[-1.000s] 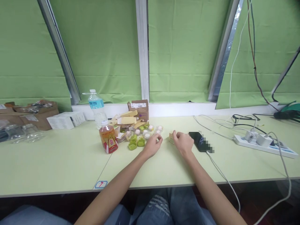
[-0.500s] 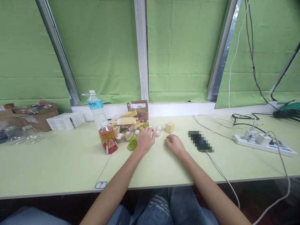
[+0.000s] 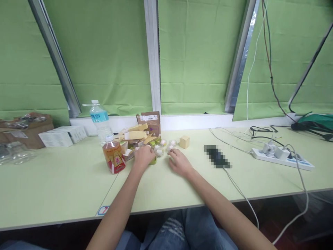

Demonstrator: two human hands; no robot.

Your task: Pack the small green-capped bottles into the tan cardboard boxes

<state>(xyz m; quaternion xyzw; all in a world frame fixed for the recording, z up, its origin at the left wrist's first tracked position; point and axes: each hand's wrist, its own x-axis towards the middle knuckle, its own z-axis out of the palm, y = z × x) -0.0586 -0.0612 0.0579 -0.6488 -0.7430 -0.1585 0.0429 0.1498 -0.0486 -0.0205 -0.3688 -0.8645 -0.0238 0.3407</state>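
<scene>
Left hand (image 3: 144,157) curled over a green piece (image 3: 153,160) at edge of the cardboard pile (image 3: 140,134), can't tell if it grips it. Right hand (image 3: 179,162) lies loose, half-open on bench (image 3: 65,180), nothing in it, fingertips just beside the white capsules (image 3: 170,148). Tan cube box (image 3: 184,142) just behind capsules, tea bottle (image 3: 113,159) left of left hand, phone (image 3: 215,156) w/ cable off to the right.

sticker (image 3: 103,210) on table (image 3: 65,194) edge — red "7" | other labels — illegible

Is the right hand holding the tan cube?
No, the cube stands alone on the table, beyond the right hand and clear of its fingers.
</scene>
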